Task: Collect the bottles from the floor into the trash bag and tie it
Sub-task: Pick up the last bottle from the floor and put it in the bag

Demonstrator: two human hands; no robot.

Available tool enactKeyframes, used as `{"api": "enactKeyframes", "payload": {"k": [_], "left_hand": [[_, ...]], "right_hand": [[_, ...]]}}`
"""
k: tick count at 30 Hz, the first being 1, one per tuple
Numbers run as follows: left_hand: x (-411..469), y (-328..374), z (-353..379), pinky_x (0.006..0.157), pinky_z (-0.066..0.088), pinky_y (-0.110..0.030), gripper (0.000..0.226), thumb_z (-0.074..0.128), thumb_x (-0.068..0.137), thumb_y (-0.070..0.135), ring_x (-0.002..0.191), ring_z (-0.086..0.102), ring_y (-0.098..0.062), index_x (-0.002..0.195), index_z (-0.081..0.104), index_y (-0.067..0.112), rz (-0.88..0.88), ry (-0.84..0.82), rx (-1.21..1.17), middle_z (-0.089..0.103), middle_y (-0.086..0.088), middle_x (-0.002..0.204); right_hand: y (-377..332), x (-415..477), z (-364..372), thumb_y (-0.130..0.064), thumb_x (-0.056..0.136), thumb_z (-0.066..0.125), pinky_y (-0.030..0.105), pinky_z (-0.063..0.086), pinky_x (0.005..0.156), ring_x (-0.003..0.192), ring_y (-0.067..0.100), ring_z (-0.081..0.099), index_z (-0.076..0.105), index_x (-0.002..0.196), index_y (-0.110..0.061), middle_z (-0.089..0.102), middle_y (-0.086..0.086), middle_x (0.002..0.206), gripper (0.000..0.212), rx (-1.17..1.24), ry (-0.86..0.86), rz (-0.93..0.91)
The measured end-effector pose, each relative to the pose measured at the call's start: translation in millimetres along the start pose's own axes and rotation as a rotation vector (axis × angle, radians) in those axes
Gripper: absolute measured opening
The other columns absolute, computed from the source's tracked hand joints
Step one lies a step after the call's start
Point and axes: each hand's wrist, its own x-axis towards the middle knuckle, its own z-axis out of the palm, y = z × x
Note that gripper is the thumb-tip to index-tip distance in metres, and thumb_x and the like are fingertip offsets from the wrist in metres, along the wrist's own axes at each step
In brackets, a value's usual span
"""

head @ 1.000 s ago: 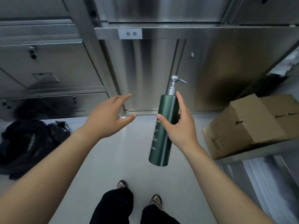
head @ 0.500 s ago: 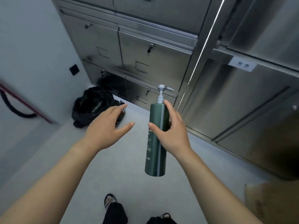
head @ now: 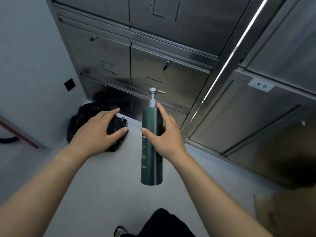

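While the right hand (head: pixel 166 139) is gripping the green pump bottle (head: pixel 151 151) upright, the left hand (head: pixel 100 132) is hovering empty, fingers spread, over the black trash bag (head: pixel 77 120), presumably to open it.

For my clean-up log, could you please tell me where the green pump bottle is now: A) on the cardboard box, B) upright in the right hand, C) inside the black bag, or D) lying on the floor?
B: the right hand grips the green pump bottle upright in mid-air, clear of the black trash bag.
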Motion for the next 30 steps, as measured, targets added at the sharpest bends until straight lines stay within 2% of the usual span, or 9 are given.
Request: {"api": "enactKeyframes", "payload": {"k": [5, 7, 10, 14, 20, 22, 24, 28, 30], "left_hand": [[32.5, -18.7, 2.3, 0.103, 0.040, -0.039, 0.075, 0.042, 0.077, 0.068, 0.130, 0.040, -0.017, 0.142, 0.029, 0.033, 0.007, -0.018, -0.052, 0.039, 0.004, 0.145], [47.3, -28.8, 3.3, 0.103, 0.039, -0.038, 0.074, 0.044, 0.078, 0.066, 0.130, 0.040, -0.017, 0.142, 0.029, 0.032, -0.003, -0.027, -0.049, 0.039, 0.004, 0.145], [77.9, -48.7, -0.8, 0.101, 0.041, -0.036, 0.075, 0.042, 0.078, 0.067, 0.130, 0.040, -0.016, 0.142, 0.028, 0.032, -0.037, -0.030, -0.018, 0.039, 0.004, 0.145], [130.5, -80.9, -20.2, 0.102, 0.040, -0.038, 0.077, 0.039, 0.076, 0.070, 0.130, 0.040, -0.019, 0.143, 0.027, 0.032, -0.108, -0.024, 0.024, 0.040, 0.002, 0.145], [186.2, -123.1, -65.6, 0.104, 0.034, -0.034, 0.076, 0.039, 0.079, 0.069, 0.131, 0.039, -0.018, 0.143, 0.027, 0.031, -0.199, 0.028, 0.056, 0.039, 0.002, 0.145], [191.4, -140.8, -78.3, 0.103, 0.033, -0.033, 0.076, 0.039, 0.079, 0.069, 0.131, 0.039, -0.018, 0.144, 0.026, 0.031, -0.252, 0.047, 0.079, 0.039, 0.002, 0.145], [192.6, -159.4, -88.8, 0.101, 0.034, -0.031, 0.079, 0.036, 0.077, 0.072, 0.130, 0.039, -0.018, 0.144, 0.026, 0.031, -0.315, 0.062, 0.099, 0.040, 0.002, 0.145], [196.4, -202.9, -105.2, 0.102, 0.037, -0.034, 0.091, 0.023, 0.067, 0.081, 0.130, 0.041, -0.019, 0.143, 0.027, 0.032, -0.399, 0.075, 0.126, 0.040, 0.002, 0.145], [203.0, -227.9, -112.1, 0.101, 0.038, -0.035, 0.092, 0.021, 0.066, 0.084, 0.129, 0.041, -0.019, 0.143, 0.025, 0.034, -0.417, 0.081, 0.124, 0.039, 0.003, 0.145]], "right_hand": [[1.9, 33.5, 9.8, -0.049, 0.072, 0.071, 0.037, 0.049, 0.094, 0.109, 0.006, 0.051, 0.018, 0.135, -0.060, 0.039, -0.022, 0.120, 0.083, -0.011, 0.002, 0.035], [4.2, 53.2, 17.5, -0.049, 0.072, 0.071, 0.037, 0.049, 0.094, 0.108, 0.006, 0.051, 0.019, 0.135, -0.059, 0.039, -0.026, 0.115, 0.083, -0.008, -0.006, 0.040], [5.0, 92.4, 31.6, -0.048, 0.071, 0.072, 0.034, 0.048, 0.093, 0.106, 0.003, 0.050, 0.020, 0.134, -0.061, 0.031, -0.043, 0.108, 0.083, -0.006, -0.009, 0.032], [-3.7, 160.4, 52.7, -0.052, 0.067, 0.071, 0.035, 0.047, 0.094, 0.109, 0.003, 0.049, 0.024, 0.131, -0.065, 0.030, -0.046, 0.110, 0.081, 0.051, -0.023, -0.016], [-24.8, 264.0, 94.9, -0.050, 0.067, 0.073, 0.022, 0.041, 0.089, 0.108, -0.010, 0.046, 0.028, 0.132, -0.059, 0.038, -0.039, 0.113, 0.080, 0.144, -0.094, -0.103], [-31.2, 289.5, 114.2, -0.050, 0.067, 0.073, 0.011, 0.035, 0.084, 0.104, -0.026, 0.038, 0.029, 0.133, -0.057, 0.035, -0.042, 0.113, 0.080, 0.164, -0.150, -0.135], [-38.9, 310.5, 133.8, -0.050, 0.067, 0.073, 0.006, 0.029, 0.080, 0.100, -0.034, 0.031, 0.029, 0.134, -0.056, 0.033, -0.042, 0.111, 0.080, 0.162, -0.202, -0.159], [-53.6, 343.2, 172.9, -0.051, 0.067, 0.072, 0.004, 0.027, 0.079, 0.099, -0.036, 0.029, 0.028, 0.132, -0.059, 0.031, -0.045, 0.111, 0.079, 0.145, -0.279, -0.178], [-60.2, 358.2, 193.6, -0.052, 0.066, 0.071, 0.006, 0.028, 0.081, 0.100, -0.032, 0.033, 0.027, 0.133, -0.058, 0.035, -0.040, 0.112, 0.080, 0.128, -0.308, -0.174]]}}
